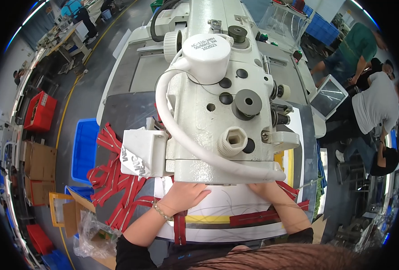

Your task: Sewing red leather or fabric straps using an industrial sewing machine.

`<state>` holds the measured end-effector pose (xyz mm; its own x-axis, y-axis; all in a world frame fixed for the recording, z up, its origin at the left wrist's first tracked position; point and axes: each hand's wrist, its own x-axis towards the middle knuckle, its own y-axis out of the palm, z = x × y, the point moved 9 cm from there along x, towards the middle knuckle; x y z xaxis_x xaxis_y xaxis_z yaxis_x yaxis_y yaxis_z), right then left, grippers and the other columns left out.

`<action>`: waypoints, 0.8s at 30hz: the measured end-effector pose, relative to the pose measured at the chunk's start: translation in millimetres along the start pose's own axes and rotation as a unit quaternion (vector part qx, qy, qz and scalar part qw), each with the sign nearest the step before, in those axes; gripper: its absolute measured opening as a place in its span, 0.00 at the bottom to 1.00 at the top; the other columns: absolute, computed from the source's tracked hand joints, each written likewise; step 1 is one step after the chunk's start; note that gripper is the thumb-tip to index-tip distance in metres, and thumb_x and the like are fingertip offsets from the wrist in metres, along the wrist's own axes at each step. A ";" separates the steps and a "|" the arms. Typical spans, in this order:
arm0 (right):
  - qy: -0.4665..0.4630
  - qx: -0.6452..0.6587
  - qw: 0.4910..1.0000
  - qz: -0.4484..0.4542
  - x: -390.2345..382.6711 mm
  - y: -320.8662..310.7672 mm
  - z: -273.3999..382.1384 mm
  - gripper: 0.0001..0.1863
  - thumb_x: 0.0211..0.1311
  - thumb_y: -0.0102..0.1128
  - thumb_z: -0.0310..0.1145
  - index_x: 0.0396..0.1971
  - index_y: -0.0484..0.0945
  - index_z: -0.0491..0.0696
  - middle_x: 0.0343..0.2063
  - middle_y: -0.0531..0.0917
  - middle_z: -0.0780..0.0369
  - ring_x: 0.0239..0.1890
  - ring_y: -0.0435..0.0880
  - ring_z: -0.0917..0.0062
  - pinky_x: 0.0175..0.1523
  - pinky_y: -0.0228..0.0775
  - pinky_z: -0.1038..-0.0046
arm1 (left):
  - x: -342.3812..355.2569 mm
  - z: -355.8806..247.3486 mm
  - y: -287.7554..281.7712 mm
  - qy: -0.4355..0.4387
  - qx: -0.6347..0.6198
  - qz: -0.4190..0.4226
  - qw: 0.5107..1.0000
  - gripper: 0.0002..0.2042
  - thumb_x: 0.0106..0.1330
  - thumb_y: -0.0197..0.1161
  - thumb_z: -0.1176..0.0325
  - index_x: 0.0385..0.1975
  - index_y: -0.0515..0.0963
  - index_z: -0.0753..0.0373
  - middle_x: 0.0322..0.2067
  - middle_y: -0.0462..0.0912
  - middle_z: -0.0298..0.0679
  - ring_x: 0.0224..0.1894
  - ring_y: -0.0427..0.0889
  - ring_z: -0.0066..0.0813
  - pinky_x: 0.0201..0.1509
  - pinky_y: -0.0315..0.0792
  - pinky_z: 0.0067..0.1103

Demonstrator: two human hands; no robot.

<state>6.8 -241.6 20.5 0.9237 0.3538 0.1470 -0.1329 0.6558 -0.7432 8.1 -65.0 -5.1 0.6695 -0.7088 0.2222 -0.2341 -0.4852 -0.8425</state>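
Observation:
A white industrial sewing machine (pixel 199 135) fills the middle, its head hanging over both my hands. My left hand (pixel 186 195) lies at the lower left of the head, thumb apart from the fingers, with no held thing visible. Under its wrist a red zipper strip (pixel 180 227) hangs toward me over the near edge. My right hand (pixel 266 191) reaches under the head's right side; its fingertips are hidden. Another red zipper (pixel 253 218) lies crosswise between my forearms, beside a yellow strip (pixel 206 219) on a white sheet (pixel 228 200). The needle area is hidden.
A heap of red zippers (pixel 114 180) spreads left of the head. Beyond the table's left side stand a blue bin (pixel 85 150), a red crate (pixel 40 112) and cardboard boxes (pixel 40 162). A small screen (pixel 329 96) stands at right; people (pixel 375 99) work behind it.

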 end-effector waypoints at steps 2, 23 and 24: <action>-0.001 0.007 1.000 -0.003 1.0 0.2 -0.1 0.12 0.53 0.58 0.23 0.40 0.78 0.48 0.48 0.81 0.59 0.56 0.76 0.67 0.63 0.63 0.61 | -3.5 3.3 5.2 -0.018 -0.007 0.017 1.000 0.13 0.55 0.67 0.65 0.38 0.80 0.62 0.38 0.81 0.41 0.39 0.80 0.42 0.45 0.73 0.32; -0.062 -0.047 0.997 0.020 -2.9 21.9 -16.8 0.16 0.52 0.60 0.29 0.43 0.79 0.50 0.49 0.81 0.62 0.53 0.78 0.67 0.63 0.63 0.64 | -23.2 18.2 2.8 -0.041 0.034 0.050 0.997 0.13 0.60 0.61 0.59 0.42 0.80 0.54 0.37 0.83 0.36 0.42 0.81 0.35 0.47 0.74 0.31; -0.058 -0.048 0.997 0.020 -4.5 23.1 -19.6 0.16 0.52 0.60 0.29 0.43 0.79 0.50 0.49 0.81 0.62 0.53 0.78 0.67 0.63 0.63 0.64 | -12.6 -5.5 -9.6 0.065 0.216 -0.010 0.974 0.17 0.59 0.61 0.57 0.46 0.79 0.58 0.46 0.78 0.45 0.52 0.73 0.47 0.57 0.64 0.41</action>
<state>6.6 -241.1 -10.1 0.8697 0.4571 0.1864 -0.1293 0.5753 -0.8076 -2.0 -54.3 2.9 0.5701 -0.7737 0.2763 0.1148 -0.2579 -0.9593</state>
